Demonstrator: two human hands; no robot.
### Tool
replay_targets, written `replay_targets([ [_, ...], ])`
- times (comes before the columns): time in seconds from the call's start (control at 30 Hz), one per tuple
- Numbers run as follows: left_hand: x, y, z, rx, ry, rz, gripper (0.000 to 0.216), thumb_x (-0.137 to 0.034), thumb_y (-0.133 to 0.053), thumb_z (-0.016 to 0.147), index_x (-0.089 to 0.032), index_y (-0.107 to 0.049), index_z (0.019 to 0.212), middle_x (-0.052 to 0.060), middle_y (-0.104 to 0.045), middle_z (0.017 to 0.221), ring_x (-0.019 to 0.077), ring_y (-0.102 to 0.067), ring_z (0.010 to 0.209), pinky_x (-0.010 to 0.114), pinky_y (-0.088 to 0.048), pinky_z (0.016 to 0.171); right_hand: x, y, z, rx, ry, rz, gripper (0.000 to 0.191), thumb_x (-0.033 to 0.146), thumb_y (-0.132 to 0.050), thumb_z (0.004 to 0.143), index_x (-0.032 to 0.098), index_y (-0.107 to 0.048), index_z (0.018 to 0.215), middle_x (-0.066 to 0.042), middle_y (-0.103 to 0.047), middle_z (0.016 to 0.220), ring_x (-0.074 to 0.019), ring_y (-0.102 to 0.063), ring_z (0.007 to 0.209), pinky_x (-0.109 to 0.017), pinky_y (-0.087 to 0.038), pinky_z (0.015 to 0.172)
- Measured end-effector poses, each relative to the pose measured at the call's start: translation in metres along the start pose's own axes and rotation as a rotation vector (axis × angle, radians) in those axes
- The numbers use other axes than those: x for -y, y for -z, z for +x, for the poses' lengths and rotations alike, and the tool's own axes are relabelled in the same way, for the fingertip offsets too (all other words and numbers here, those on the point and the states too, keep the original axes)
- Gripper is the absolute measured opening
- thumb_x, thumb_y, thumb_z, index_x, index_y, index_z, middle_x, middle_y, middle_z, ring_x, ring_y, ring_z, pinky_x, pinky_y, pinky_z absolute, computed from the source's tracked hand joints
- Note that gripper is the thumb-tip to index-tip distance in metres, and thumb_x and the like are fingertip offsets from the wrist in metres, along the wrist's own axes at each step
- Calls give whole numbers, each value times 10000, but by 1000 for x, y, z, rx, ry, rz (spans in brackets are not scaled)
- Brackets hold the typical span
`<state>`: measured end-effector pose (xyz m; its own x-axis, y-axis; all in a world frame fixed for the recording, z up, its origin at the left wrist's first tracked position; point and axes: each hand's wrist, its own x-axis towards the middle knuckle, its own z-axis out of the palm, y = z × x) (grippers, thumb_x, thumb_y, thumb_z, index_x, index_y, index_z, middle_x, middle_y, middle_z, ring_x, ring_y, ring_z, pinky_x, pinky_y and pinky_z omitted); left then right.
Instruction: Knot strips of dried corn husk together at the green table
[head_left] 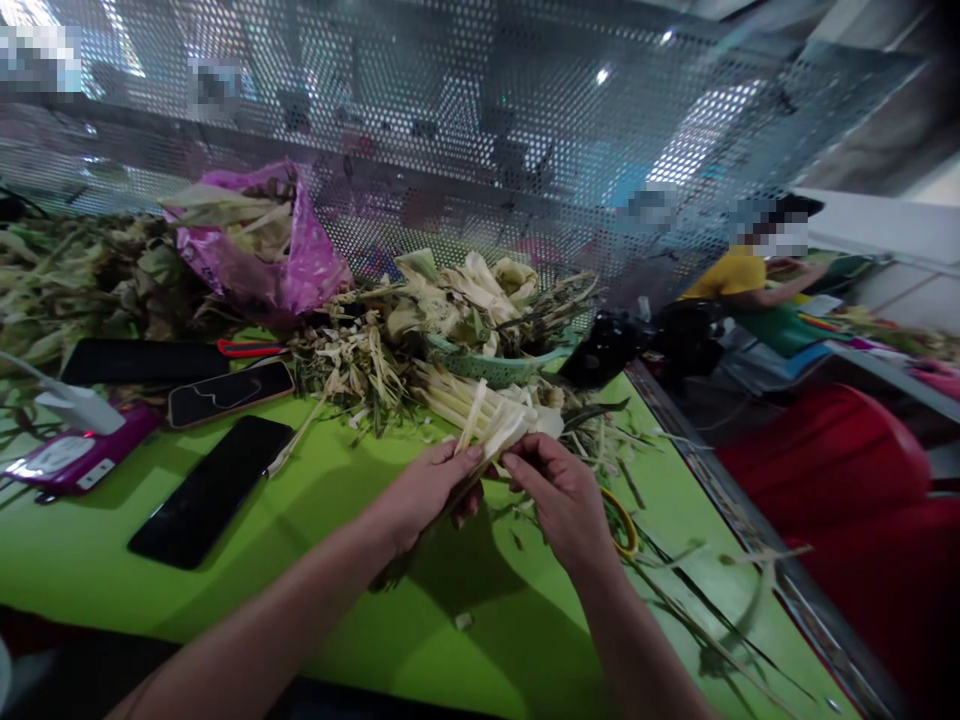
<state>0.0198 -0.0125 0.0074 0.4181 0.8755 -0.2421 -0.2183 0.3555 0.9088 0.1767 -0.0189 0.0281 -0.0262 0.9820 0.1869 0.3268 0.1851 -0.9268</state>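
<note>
My left hand is closed round a bundle of pale plant stalks, tilted up and away from me over the green table. Its lower ends stick out below that hand. The fingers of my right hand are bent and pinched together at the bundle's right side, on a pale strip whose exact shape I cannot make out. Just beyond lie more light stalks. A yellow ring-shaped handle shows beside my right wrist, partly hidden by it.
A green basket heaped with dry husks stands behind. Left of it are a pink plastic bag, a red cutter, phones and a purple power strip. Red chairs and a person in yellow are at right.
</note>
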Motion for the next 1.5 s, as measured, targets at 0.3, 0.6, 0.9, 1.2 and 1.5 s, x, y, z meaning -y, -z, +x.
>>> replay_targets([
  [0.3, -3, 1, -1, 2, 8, 52, 353, -517, -494, 832, -168, -541, 809, -77, -389, 496, 50, -294, 415, 191, -174, 406, -4, 2, -3, -96, 316, -525, 79, 215, -548, 836, 196, -530, 761, -2, -557, 723, -131, -502, 636, -253, -389, 614],
  [0.6, -3, 0, 1, 41, -3, 42, 324, -487, -494, 836, -172, -493, 758, -95, -300, 466, 50, -221, 412, 205, -129, 420, -3, 3, -2, -205, 473, -738, 74, 180, -519, 818, 201, -523, 747, -21, -571, 722, -154, -529, 650, -280, -397, 632],
  [0.9, -6, 1, -3, -55, 7, 129, 326, -499, -473, 842, -182, -515, 780, -77, -389, 461, 57, -288, 386, 194, -178, 394, -6, 10, -1, -96, 309, -498, 94, 273, -542, 873, 213, -605, 909, -44, -650, 854, -161, -576, 666, -287, -453, 649],
  [1.2, 0, 1, 1, -11, -71, 172, 296, -463, -461, 860, -184, -493, 767, -71, -417, 439, 69, -351, 365, 185, -251, 368, -2, 0, -5, -63, 370, -504, 77, 204, -544, 857, 208, -609, 816, -20, -643, 776, -161, -584, 709, -279, -440, 690],
  [1.5, -3, -1, -2, -34, 14, 23, 400, -553, -468, 834, -164, -526, 764, -28, -524, 501, 80, -426, 408, 201, -338, 417, -5, 2, -5, -78, 357, -500, 100, 178, -520, 835, 213, -584, 767, -12, -607, 744, -152, -547, 654, -263, -416, 631],
])
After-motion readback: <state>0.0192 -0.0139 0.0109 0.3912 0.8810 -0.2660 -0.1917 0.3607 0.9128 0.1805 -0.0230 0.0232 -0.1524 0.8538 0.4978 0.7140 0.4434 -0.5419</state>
